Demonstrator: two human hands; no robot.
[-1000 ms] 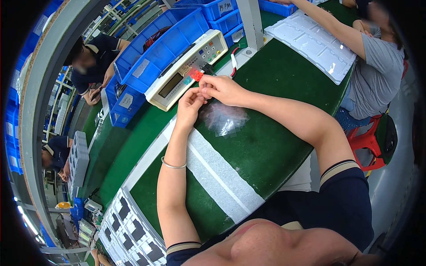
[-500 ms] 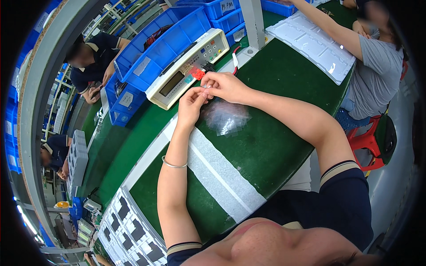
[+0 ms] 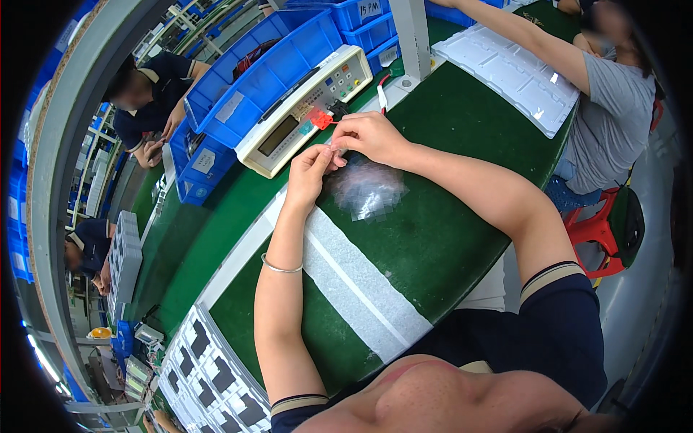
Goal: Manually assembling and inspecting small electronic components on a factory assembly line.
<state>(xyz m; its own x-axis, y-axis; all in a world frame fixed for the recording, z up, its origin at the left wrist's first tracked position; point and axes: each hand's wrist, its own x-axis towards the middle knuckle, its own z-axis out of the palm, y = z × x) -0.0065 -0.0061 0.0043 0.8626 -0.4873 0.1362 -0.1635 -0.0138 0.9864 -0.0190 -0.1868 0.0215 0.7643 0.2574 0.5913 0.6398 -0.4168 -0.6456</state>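
Both hands meet above the green tabletop [image 3: 447,195], toward its far edge and just in front of a white bench instrument [image 3: 303,112] with a dark display. The left hand [image 3: 309,172], a silver bangle [image 3: 281,268] at its wrist, has thumb and index fingers narrowed to a pinch; the right hand [image 3: 372,137] reaches in from the other side, its fingers bent and its tips closed against the left ones. Between them they hold a small pale piece [image 3: 335,146], mostly covered, so its kind and shape cannot be made out. Just below the hands, a loose pile of clear film squares [image 3: 368,193] lies on the tabletop. A red connector [image 3: 320,119] and a black one sit at the instrument's front, close beyond the fingertips. A pale padded strip [image 3: 364,289] with a white band down its middle runs from near the far edge to the near edge. Toward the left end is a white tray [image 3: 209,375] with dark pieces; toward the right end lies a moulded white tray [image 3: 505,72], beside a co-worker in a grey shirt [image 3: 613,108]. Blue bins [image 3: 267,86] stand behind the instrument, beyond the far edge
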